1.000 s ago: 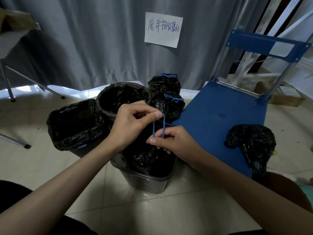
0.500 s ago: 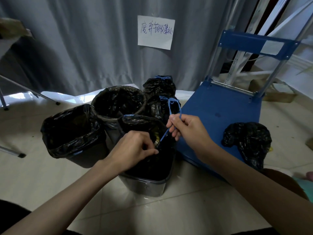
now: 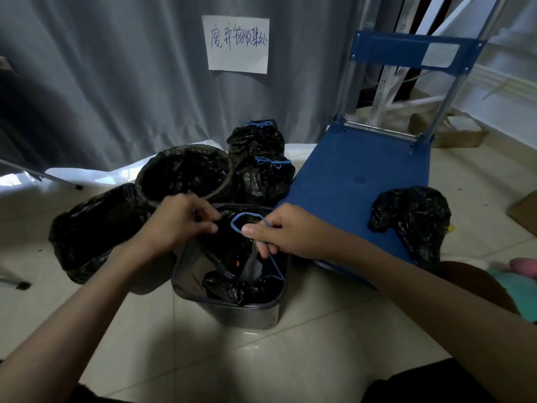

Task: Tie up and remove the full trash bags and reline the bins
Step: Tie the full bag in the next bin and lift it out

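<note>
On tiled floor before a grey curtain (image 3: pixel 101 82), one lot of bins and bags, seen from above.

Hidden or unclear: contents of every black bag are too dark to make out; both forearms are cut off by the lower frame edge; the left hand's fingertips are partly lost against black plastic.

Containers: grey rectangular bin (image 3: pixel 232 303), nearest, holding a black drawstring bag (image 3: pixel 241 286) slumped inside it. Round bin (image 3: pixel 186 173), black-lined, behind it. Third lined bin (image 3: pixel 93 228) at left. Two tied bags (image 3: pixel 263 181), one behind the other, closed with blue bows. Loose black bag (image 3: pixel 412 219) draped over the near edge of a blue platform trolley (image 3: pixel 357 175).

Task item: blue drawstring (image 3: pixel 271 263), long axis running from the bag's mouth up and away to a loop at the top.

Right hand (image 3: pixel 279 231): thumb and fingers pinched on the drawstring loop. Left hand (image 3: pixel 180 222): fingers curled, pinching a blue cord end and bag edge.

Handwritten paper sign (image 3: pixel 238 43) on curtain.
</note>
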A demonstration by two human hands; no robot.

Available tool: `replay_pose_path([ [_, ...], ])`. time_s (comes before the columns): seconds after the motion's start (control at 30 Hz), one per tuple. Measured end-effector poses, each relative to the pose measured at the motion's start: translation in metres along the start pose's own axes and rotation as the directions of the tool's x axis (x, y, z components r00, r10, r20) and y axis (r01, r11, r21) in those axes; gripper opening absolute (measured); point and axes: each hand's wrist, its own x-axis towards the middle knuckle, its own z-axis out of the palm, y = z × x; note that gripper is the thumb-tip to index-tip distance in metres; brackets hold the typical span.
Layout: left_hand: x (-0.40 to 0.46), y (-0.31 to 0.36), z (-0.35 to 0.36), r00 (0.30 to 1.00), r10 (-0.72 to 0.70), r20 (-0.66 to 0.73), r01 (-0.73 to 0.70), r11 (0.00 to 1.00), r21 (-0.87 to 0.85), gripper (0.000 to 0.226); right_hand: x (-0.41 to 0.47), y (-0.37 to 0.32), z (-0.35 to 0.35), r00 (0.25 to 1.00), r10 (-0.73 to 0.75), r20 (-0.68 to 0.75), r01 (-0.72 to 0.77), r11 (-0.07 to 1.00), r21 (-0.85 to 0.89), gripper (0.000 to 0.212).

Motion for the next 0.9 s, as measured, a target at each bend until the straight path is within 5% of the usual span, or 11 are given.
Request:
replay_pose_path([
  [0.07, 0.012, -0.012, 0.004, 0.985, -0.036, -0.171, 0.056, 0.992, 0.116, 0.029, 0.0, 0.0, 0.001, 1.0, 0.011, 0.016, -0.009, 0.997, -0.072, 0.056],
  [0.2, 0.03, -0.029, 0.021, 0.989, -0.12, -0.089, 0.14, 0.956, 0.256, 0.053, 0.004, -0.009, 0.001, 0.989, 0.071, 0.131, -0.054, 0.99, -0.129, 0.069],
  [0.37, 0.033, -0.016, 0.027, 0.98, -0.099, -0.173, 0.137, 0.964, 0.229, 0.021, 0.02, -0.024, -0.007, 0.994, 0.102, 0.038, -0.106, 0.986, 0.128, 0.089],
  [0.43, 0.032, -0.006, 0.022, 0.978, -0.092, -0.187, 0.133, 0.966, 0.22, 0.011, 0.031, -0.02, -0.006, 0.987, 0.098, -0.124, -0.082, 0.989, 0.125, 0.078],
  [0.5, 0.031, 0.0, 0.017, 0.98, -0.086, -0.177, 0.119, 0.975, 0.188, 0.006, 0.046, -0.01, -0.001, 0.967, 0.013, -0.256, -0.014, 1.0, -0.005, 0.043],
  [0.57, 0.029, 0.005, 0.014, 0.986, -0.086, -0.144, 0.108, 0.983, 0.149, 0.006, 0.063, 0.002, 0.004, 0.961, -0.048, -0.271, -0.002, 0.983, -0.181, 0.021],
  [0.63, 0.024, 0.01, 0.013, 0.989, -0.074, -0.131, 0.094, 0.984, 0.154, 0.007, 0.079, 0.014, 0.013, 0.977, -0.036, -0.211, -0.027, 0.957, -0.287, 0.027],
  [0.73, 0.02, 0.013, 0.009, 0.985, -0.048, -0.163, 0.071, 0.988, 0.134, 0.006, 0.09, 0.021, 0.027, 0.979, -0.01, -0.204, -0.054, 0.95, -0.307, 0.007],
  [0.9, 0.018, 0.013, -0.004, 0.949, -0.088, -0.304, 0.026, 0.979, -0.203, 0.015, 0.098, 0.018, 0.031, 0.959, -0.064, -0.277, 0.012, 0.983, -0.184, 0.013],
])
